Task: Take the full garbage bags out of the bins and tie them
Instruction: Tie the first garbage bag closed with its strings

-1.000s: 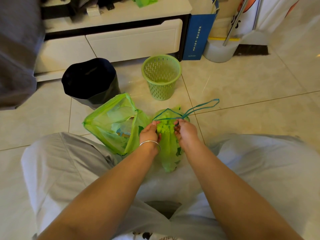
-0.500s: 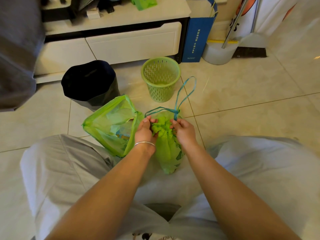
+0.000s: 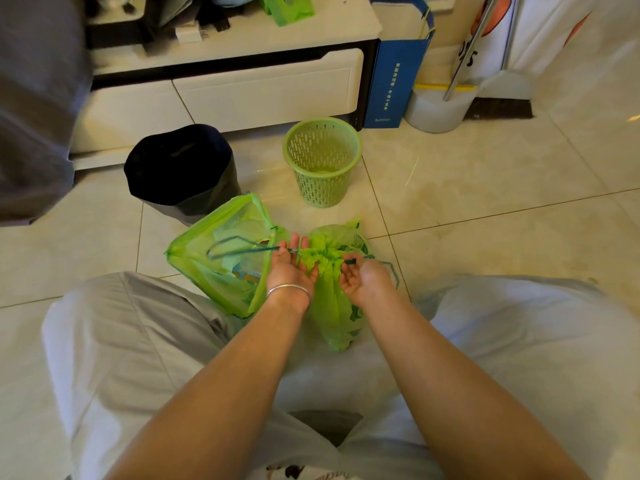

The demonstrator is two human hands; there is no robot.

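Flanking two green bags, left hand and right hand each grip one drawstring.

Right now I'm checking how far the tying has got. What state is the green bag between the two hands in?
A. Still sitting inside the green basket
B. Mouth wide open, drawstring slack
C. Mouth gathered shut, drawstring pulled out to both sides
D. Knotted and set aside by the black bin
C: the bag between the hands has its mouth bunched tight, with the left hand and right hand drawing the blue drawstring apart sideways.
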